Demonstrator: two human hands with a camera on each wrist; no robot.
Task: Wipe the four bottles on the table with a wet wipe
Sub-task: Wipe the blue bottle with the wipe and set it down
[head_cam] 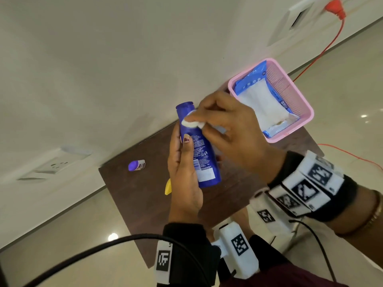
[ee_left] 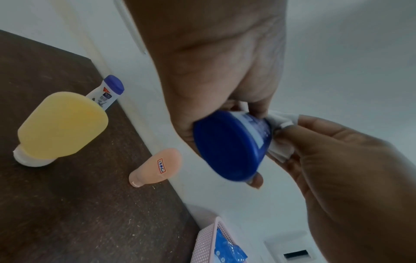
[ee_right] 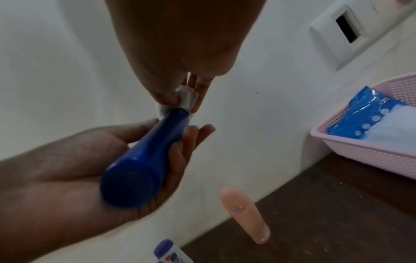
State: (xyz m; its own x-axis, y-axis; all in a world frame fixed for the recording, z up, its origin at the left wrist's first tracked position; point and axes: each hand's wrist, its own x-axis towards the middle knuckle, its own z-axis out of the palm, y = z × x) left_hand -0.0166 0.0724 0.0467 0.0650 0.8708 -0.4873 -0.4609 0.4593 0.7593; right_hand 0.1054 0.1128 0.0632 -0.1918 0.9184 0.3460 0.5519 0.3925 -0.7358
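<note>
My left hand (head_cam: 180, 162) grips a dark blue bottle (head_cam: 199, 158) round its body and holds it above the brown table (head_cam: 145, 204). My right hand (head_cam: 209, 121) pinches a white wet wipe (head_cam: 191, 122) and presses it against the bottle's neck, just below the cap. The left wrist view shows the blue bottle's base (ee_left: 227, 147) with the wipe (ee_left: 281, 151) behind it. On the table stand a yellow bottle (ee_left: 63, 124), a peach bottle (ee_left: 157, 165) and a white bottle with a purple cap (ee_left: 110, 90).
A pink mesh basket (head_cam: 277, 139) holding a blue pack of wipes (head_cam: 267, 102) sits at the table's far right corner against the white wall. An orange cable (head_cam: 323, 50) runs down the wall behind it. Wall sockets lie to the left and right.
</note>
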